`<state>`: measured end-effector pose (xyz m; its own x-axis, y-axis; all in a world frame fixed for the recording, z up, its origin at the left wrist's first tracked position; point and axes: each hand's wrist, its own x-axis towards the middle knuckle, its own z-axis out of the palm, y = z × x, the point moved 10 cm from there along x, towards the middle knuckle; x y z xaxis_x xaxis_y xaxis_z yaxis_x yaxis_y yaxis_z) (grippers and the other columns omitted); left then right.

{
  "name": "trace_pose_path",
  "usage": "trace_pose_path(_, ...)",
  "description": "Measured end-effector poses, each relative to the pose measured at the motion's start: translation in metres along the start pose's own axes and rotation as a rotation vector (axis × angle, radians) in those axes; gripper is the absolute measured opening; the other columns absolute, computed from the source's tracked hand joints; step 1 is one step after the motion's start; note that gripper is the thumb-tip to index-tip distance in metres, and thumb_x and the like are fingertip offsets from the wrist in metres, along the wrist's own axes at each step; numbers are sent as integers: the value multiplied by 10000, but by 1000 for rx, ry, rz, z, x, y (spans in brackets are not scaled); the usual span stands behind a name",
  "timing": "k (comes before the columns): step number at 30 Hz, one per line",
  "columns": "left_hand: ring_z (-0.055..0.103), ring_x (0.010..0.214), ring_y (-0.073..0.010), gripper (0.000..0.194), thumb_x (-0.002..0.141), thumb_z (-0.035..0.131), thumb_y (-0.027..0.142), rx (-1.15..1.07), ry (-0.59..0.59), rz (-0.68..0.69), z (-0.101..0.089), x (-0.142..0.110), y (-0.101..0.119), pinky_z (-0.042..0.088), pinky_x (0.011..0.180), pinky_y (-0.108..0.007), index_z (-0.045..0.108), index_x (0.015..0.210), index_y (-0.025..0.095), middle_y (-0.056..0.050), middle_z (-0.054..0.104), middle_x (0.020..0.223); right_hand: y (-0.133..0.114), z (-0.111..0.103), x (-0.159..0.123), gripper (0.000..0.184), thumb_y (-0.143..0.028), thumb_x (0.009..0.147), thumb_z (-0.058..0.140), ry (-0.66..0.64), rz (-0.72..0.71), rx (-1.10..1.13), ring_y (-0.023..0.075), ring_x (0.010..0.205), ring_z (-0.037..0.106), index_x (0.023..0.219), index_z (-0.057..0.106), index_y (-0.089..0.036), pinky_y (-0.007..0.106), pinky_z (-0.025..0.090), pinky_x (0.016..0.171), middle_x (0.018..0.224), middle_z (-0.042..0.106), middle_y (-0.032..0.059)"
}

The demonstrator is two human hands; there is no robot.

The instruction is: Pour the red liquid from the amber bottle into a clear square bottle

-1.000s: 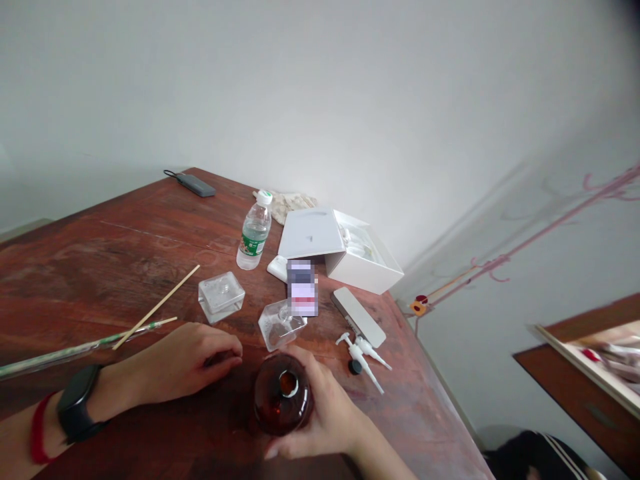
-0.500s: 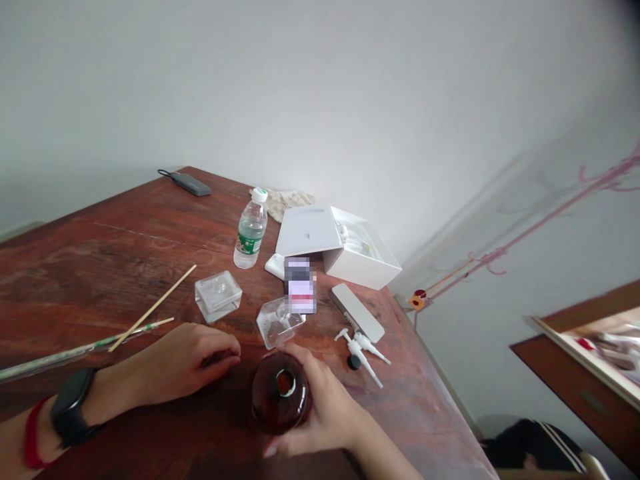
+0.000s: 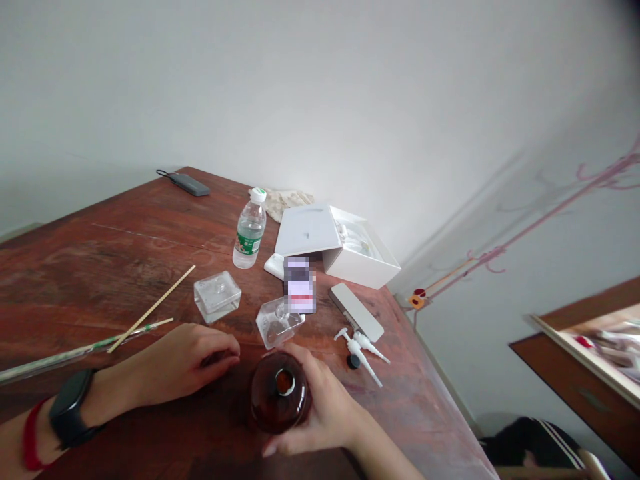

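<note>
Left hand (image 3: 187,363) is just resting on the wooden table (image 3: 100,267), fingers loosely curled, holding nothing. The right hand (image 3: 320,407) is wrapped around a brown glass bottle (image 3: 279,393) near the front of the table, mouth open and uncapped (can't tell if anything's inside). If it tips, anything in there could spill. A clear square bottle (image 3: 279,325) sits just past the right fingers (image 3: 300,353), so one careless shift could knock glass against glass. Further out, a thin wooden stick (image 3: 150,310) seems to cross a glass tube (image 3: 75,353), and either could roll. White pump tops (image 3: 361,353) sit near the right edge, where a bump could send them off. A water bottle (image 3: 249,230) and white box (image 3: 361,250) stand at the back.
</note>
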<state>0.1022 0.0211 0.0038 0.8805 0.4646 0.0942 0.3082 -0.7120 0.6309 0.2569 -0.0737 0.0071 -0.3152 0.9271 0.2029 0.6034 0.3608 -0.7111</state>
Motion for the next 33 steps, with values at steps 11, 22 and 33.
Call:
trace_pose_path(11,808,898,-217,267,1080,541,291,1,9,5,-2,-1,2,491,754,-284,794,1006,249,-6,858,985,2,-1,0,1201,-771,545,993,21,0,30,388,1196,800,1516,543,-226,479,644,1037,1340,791,173)
trace_pose_path(22,804,894,-215,266,1081,546,290,1,15,5,-2,-2,2,485,742,-286,796,1000,249,-10,857,983,3,0,0,1233,-804,506,988,4,26,3,387,1193,800,1504,552,-225,461,643,1033,1329,793,169)
trace_pose_path(33,811,899,-210,267,1081,547,301,-10,-1,-10,-2,-1,3,498,750,-272,793,993,251,-7,859,992,1,0,2,1213,-782,532,993,3,19,47,378,1198,794,1513,541,-228,461,633,1050,1342,786,167)
